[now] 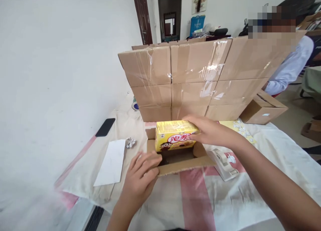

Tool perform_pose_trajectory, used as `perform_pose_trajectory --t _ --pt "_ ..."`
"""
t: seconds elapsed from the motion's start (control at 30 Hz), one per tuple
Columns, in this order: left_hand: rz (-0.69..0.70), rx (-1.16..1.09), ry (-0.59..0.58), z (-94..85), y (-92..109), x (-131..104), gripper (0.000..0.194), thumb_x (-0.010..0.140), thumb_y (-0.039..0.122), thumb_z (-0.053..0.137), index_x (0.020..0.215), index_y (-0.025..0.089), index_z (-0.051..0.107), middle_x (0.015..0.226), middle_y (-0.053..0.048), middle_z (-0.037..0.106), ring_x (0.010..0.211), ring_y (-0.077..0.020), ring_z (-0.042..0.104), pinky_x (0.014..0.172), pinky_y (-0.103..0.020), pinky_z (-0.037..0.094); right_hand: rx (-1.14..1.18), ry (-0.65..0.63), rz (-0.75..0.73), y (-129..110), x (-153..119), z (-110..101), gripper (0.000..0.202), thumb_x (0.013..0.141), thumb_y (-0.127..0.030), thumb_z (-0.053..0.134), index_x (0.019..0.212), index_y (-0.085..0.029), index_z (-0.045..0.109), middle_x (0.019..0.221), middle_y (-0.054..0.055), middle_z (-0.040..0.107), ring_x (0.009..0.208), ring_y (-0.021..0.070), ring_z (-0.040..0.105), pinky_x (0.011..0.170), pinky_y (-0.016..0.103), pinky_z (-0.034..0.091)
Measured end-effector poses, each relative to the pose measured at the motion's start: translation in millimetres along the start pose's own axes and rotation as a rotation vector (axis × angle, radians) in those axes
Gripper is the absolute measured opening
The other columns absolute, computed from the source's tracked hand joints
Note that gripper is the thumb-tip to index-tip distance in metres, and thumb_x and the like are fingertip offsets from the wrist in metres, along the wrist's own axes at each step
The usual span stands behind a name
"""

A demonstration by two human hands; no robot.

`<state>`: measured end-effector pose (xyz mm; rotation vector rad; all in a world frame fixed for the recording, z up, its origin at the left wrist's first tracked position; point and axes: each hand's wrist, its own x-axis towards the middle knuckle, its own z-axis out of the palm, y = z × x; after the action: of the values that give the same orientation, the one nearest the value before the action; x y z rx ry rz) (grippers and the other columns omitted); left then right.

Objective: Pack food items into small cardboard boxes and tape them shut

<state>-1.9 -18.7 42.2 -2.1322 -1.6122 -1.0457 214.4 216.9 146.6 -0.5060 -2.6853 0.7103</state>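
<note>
Right hand [209, 132] clamps yellow snack box [174, 135], long axis left-right, over open cardboard carton [185, 165] | left hand [140, 177], fingers loosely together, presses carton's front flap

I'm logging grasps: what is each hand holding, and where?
Right hand grips the yellow box by its top right end. Left hand rests on the open carton front flap.

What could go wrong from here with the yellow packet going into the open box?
The yellow packet sits tilted at the back of the small open box, so it may catch on the rim. The right hand holds it by one end only, so it could slip. The left hand rests on the front flap and might get pinched.
</note>
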Motion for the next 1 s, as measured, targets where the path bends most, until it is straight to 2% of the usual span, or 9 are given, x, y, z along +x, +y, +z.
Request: perform_pose_trajectory --t 0.13,0.23,0.33,0.5,0.6,0.67,0.77,0.9,1.0 --pt "0.029 -0.116 0.110 8.1 9.2 -1.5 0.026 0.089 -0.001 0.058 0.101 0.021 0.063 0.097 -0.006 0.079 0.085 -0.0153 0.073 0.090 -0.035 0.064 -0.221 -0.233 0.150 -5.6 -8.8 10.1 0.022 0.089 -0.020 0.061 0.111 -0.020 0.061 0.112 0.009 0.071 0.095 0.0260 0.069 0.071 0.030 0.047" --pt "0.002 -0.135 0.124 12.9 10.5 -3.0 0.025 0.088 -0.003 0.059 0.100 0.018 0.062 0.099 -0.009 0.078 0.089 -0.0162 0.073 0.095 -0.038 0.063 -0.440 -0.358 0.190 -16.2 -1.2 24.8 0.023 0.084 -0.016 0.064 0.107 -0.017 0.062 0.108 0.014 0.072 0.090 0.0292 0.070 0.068 0.032 0.044" --pt "-0.025 -0.153 0.122 14.6 9.9 -5.1 0.026 0.087 -0.003 0.061 0.101 0.019 0.062 0.101 -0.009 0.078 0.091 -0.0170 0.073 0.095 -0.038 0.063 -0.646 -0.490 0.168 -30.7 12.2 40.4 0.031 0.079 -0.005 0.064 0.109 -0.011 0.067 0.103 0.019 0.074 0.102 0.0363 0.069 0.081 0.038 0.045" --pt "-0.064 -0.198 0.140 17.6 11.0 -10.9 0.023 0.089 0.000 0.061 0.100 0.020 0.061 0.102 -0.008 0.078 0.092 -0.0166 0.074 0.096 -0.035 0.061 -0.669 -0.554 0.172 -37.1 17.4 46.9 0.036 0.081 -0.011 0.072 0.116 -0.009 0.069 0.107 0.021 0.075 0.103 0.0363 0.070 0.079 0.038 0.045" --pt "-0.062 -0.303 0.122 13.7 6.2 -12.4 0.010 0.098 0.022 0.061 0.108 0.021 0.062 0.106 -0.010 0.077 0.097 -0.0194 0.073 0.098 -0.038 0.058 -0.589 -0.526 0.126 -26.2 10.9 41.0 0.032 0.081 -0.023 0.077 0.111 -0.015 0.070 0.105 0.017 0.075 0.097 0.0338 0.071 0.073 0.035 0.043" --pt "-0.071 -0.428 0.097 5.8 -4.1 -7.3 0.033 0.105 0.047 0.047 0.121 0.022 0.061 0.111 -0.012 0.076 0.104 -0.0237 0.071 0.097 -0.042 0.057 -0.546 -0.506 0.118 -17.8 5.9 37.8 0.033 0.079 -0.028 0.081 0.108 -0.018 0.070 0.103 0.014 0.075 0.096 0.0328 0.070 0.073 0.034 0.042" --pt "-0.142 -0.371 -0.075 -7.4 -27.0 14.3 0.051 0.107 0.056 0.030 0.131 0.026 0.063 0.112 -0.009 0.076 0.100 -0.0257 0.064 0.087 -0.042 0.052 -0.494 -0.463 0.088 -7.1 -0.1 38.1 0.035 0.077 -0.036 0.085 0.105 -0.020 0.071 0.101 0.011 0.075 0.098 0.0318 0.068 0.079 0.034 0.042" --pt "-0.173 -0.096 -0.515 -7.7 -46.8 52.5 0.062 0.103 0.064 0.035 0.152 0.030 0.053 0.111 -0.008 0.076 0.094 -0.0270 0.056 0.079 -0.040 0.046 -0.414 -0.402 0.035 3.4 -4.4 45.4 0.040 0.079 -0.051 0.083 0.104 -0.022 0.073 0.095 0.009 0.074 0.093 0.0294 0.066 0.083 0.036 0.041" --pt "-0.147 0.029 -0.670 -0.6 -46.6 67.0 0.065 0.100 0.066 0.043 0.149 0.027 0.056 0.112 -0.008 0.074 0.100 -0.0296 0.052 0.084 -0.043 0.044 -0.416 -0.366 0.047 5.3 -7.4 49.7 0.047 0.079 -0.063 0.080 0.101 -0.023 0.074 0.091 0.010 0.073 0.088 0.0287 0.063 0.078 0.035 0.039"
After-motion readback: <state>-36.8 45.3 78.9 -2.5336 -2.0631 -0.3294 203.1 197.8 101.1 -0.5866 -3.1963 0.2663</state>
